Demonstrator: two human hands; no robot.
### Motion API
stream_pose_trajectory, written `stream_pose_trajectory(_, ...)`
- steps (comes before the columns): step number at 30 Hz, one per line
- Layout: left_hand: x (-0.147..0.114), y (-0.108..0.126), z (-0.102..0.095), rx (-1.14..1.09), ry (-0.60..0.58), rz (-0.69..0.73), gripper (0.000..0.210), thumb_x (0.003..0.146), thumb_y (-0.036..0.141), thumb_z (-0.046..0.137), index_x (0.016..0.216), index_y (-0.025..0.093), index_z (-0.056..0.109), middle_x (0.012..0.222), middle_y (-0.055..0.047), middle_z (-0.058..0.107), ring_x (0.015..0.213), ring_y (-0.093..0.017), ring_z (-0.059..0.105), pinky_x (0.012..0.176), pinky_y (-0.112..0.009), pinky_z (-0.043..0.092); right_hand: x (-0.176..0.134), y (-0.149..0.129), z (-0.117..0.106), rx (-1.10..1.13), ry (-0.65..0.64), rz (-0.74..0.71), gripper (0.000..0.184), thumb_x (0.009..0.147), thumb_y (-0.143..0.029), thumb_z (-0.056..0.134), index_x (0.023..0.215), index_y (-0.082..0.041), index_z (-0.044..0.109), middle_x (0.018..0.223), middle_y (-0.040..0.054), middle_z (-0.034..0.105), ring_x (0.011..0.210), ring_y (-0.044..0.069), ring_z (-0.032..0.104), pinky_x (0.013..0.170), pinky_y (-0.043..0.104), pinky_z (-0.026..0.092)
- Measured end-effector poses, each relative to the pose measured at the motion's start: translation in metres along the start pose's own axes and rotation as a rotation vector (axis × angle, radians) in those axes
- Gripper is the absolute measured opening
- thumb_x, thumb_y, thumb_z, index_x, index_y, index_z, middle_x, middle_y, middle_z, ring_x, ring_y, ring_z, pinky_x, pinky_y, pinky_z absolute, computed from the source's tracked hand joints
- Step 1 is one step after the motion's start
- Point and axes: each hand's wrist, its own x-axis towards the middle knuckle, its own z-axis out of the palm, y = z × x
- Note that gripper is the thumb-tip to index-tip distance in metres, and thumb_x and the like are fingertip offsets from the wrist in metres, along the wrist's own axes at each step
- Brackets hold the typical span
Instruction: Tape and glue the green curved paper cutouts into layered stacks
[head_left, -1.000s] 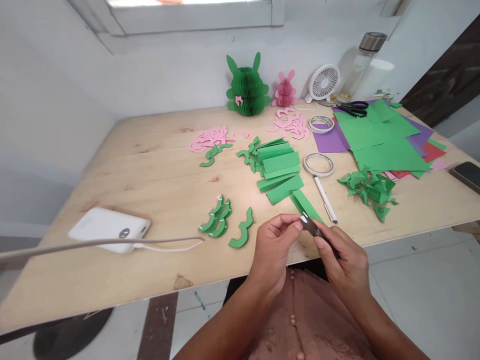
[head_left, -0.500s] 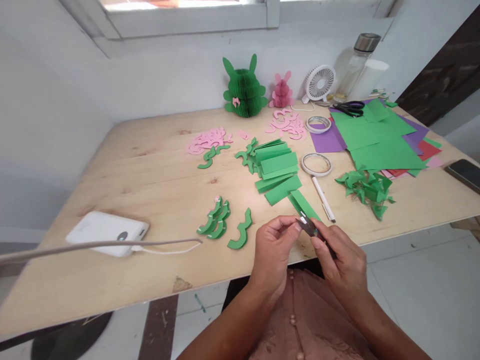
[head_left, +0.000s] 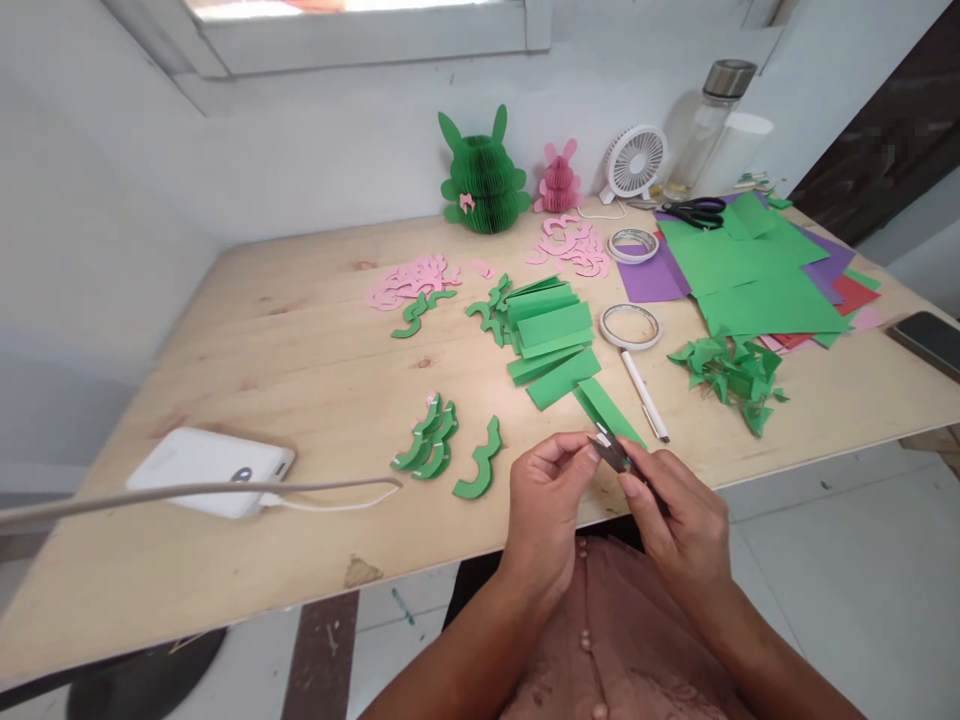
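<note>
1. For handling this well, a steady grip behind and a light pinch in front seem right; bracing the wrists near the front edge of the worktop (head_left: 300, 370) should limit wobble; if the tool has an edge, which I cannot make out, the fingertips should sit off its line.
2. The right hand (head_left: 686, 515) has its fingers wrapped round a dark tool (head_left: 619, 458); the left hand (head_left: 546, 500) has thumb and forefinger pinched at the tool's far end, though exactly what lies between them cannot be told.
3. A small slip beyond the tip would probably spoil fine placing, so short, slow movements suit better than a strong pull.
4. The dark tool is slim, near-black and tilted, its far end pointing up and leftward; a small white patch (head_left: 603, 438) shows near that end, but whether it is a separate piece is too small to tell.
5. It sits between the two hands, near the front edge; a folded green strip (head_left: 616, 418) lies just beyond, with a white pen (head_left: 646, 400) to its right and a single wavy green piece (head_left: 478, 470) left of the left hand.
</note>
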Motion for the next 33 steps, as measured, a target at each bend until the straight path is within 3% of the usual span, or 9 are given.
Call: stream_pose_trajectory(33, -0.0005, 0.002, 0.0008, 0.067, 0.025, 0.054, 0.002, 0.072, 0.018, 0.071, 0.072, 0.016, 0.072, 0.072, -0.001, 0.071, 0.073, -0.012, 0.061, 0.076, -0.022, 0.048, 0.0011, -0.0007, 0.001, 0.025, 0.012, -0.015, 0.027, 0.092, -0.019, 0.051, 0.115, -0.013, 0.063, 0.083, 0.0043, 0.067, 0.071, 0.013, 0.061, 0.062, 0.024, 0.048)
